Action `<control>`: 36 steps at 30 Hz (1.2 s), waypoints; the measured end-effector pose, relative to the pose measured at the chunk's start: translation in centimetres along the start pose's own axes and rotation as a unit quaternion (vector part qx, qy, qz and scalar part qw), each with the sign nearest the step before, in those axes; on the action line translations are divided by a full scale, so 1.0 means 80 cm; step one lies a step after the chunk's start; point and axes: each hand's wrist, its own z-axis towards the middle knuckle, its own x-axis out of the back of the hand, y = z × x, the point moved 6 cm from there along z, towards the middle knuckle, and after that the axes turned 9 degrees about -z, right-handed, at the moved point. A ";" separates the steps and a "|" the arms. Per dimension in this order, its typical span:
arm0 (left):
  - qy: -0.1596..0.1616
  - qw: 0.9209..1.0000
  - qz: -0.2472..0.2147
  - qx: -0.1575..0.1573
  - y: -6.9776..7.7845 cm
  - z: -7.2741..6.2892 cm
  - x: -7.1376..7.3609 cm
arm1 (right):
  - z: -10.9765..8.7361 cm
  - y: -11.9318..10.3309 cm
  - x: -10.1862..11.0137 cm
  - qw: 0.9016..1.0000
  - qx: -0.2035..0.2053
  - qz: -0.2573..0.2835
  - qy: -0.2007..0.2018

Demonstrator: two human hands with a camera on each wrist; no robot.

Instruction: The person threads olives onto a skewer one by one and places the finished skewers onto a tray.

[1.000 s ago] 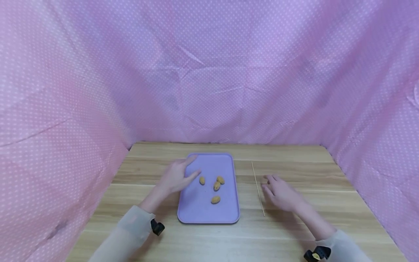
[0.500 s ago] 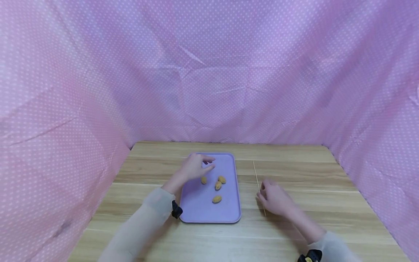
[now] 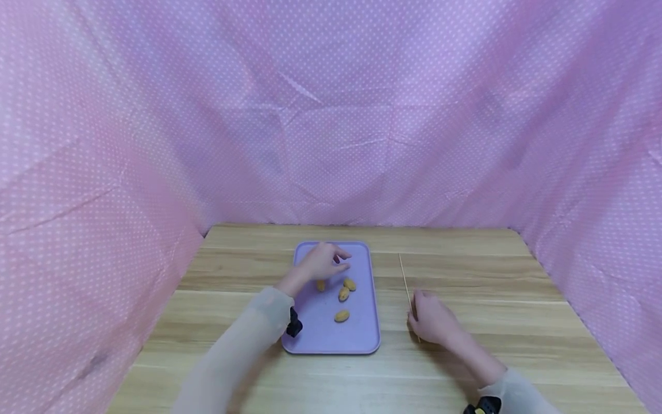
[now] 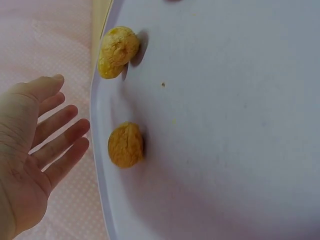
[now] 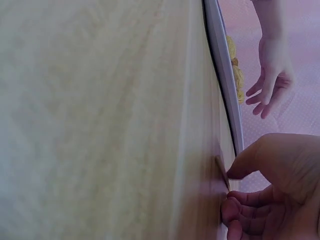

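Note:
A thin wooden skewer [image 3: 403, 276] lies on the table to the right of the tray. My right hand [image 3: 434, 319] has its fingers curled at the skewer's lower half, and the thumb and index finger pinch it in the right wrist view. Over the upper part of the purple tray [image 3: 357, 339] hovers my left hand [image 3: 320, 261], fingers loosely extended and holding nothing. Several small golden-brown oval pieces [image 3: 342, 315], which look like puffed food, lie on the tray. One piece [image 3: 321, 286] sits just below the left hand, partly covered by it.
The wooden table [image 3: 233, 259] extends on both sides of the tray. Pink dotted cloth [image 3: 336, 144] hangs at the back and both sides. A tiny dark crumb [image 4: 163, 84] lies on the tray. Black cameras [image 3: 293, 323] are strapped to both wrists.
My left hand has moved right from the tray's left edge to over its upper part. The right hand has come left and down onto the skewer, its fingers closing round it.

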 end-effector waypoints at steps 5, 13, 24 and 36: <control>-0.005 1.000 -0.005 0.011 0.002 0.005 -0.011 | -0.001 0.008 0.003 0.998 -0.037 -0.017 -0.038; -0.038 0.998 -0.005 0.049 0.000 0.007 -0.032 | -0.008 0.022 0.007 0.994 -0.070 -0.042 -0.078; -0.055 0.996 -0.002 0.075 0.005 0.000 -0.042 | -0.013 0.049 0.029 0.996 -0.058 -0.040 -0.050; -0.098 0.995 0.008 0.020 0.022 -0.006 -0.050 | -0.010 0.090 0.070 0.996 -0.085 -0.015 -0.025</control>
